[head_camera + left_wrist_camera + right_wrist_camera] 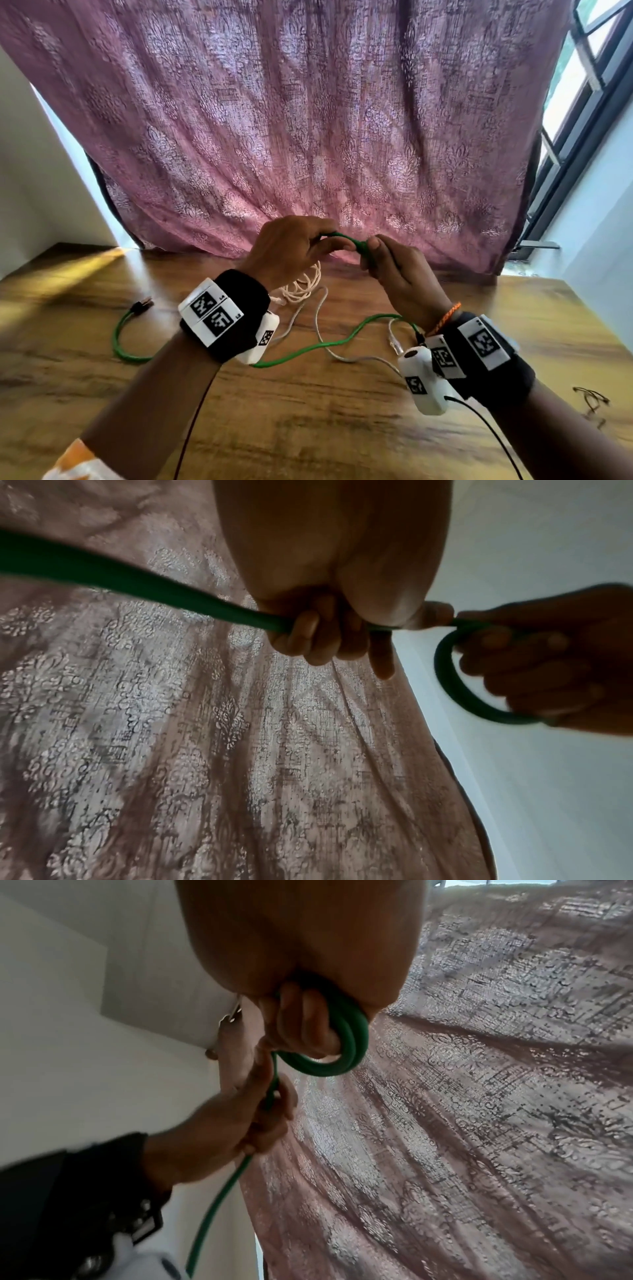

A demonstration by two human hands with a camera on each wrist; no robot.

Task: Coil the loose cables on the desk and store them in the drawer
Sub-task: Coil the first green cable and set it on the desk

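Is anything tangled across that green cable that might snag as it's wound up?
Possibly: a thin white cable crosses the green cable lying on the desk, between the wrists.

My left hand (pixel 329 631) curls its fingers (pixel 304 637) round the green cable (pixel 137 582), which runs in from the left edge, passes through my grip and bends into a loop held by my right hand (pixel 548 658), with the patterned pink curtain (pixel 205 750) behind both hands.

Green cable (pixel 310 349) partly looped up above the worktop (pixel 308 428), tail trailing; white cord (pixel 303 286) coiled; grey cable (pixel 320 329) loose.
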